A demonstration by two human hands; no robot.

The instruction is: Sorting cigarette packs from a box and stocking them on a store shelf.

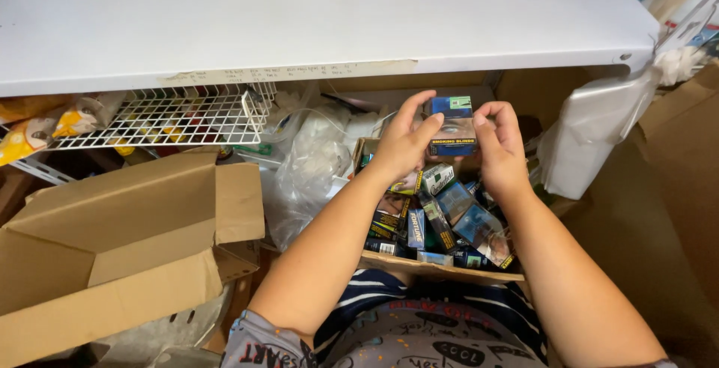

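— Head view, looking down; what have the hands got?

— Both hold one small blue pack (451,127) up under the white shelf (314,23); the left hand (402,146) has its fingers curled round the pack's left edge; the right hand (500,143) pinches the right edge, thumb in front.

— And below them?

— A cardboard box (442,269) on the lap, crammed with more small packs (438,218), mostly blue and green; an open empty carton (120,248) sits well to the left; a wire basket (168,117) hangs under the shelf; crumpled clear plastic (311,166) lies between carton and box.
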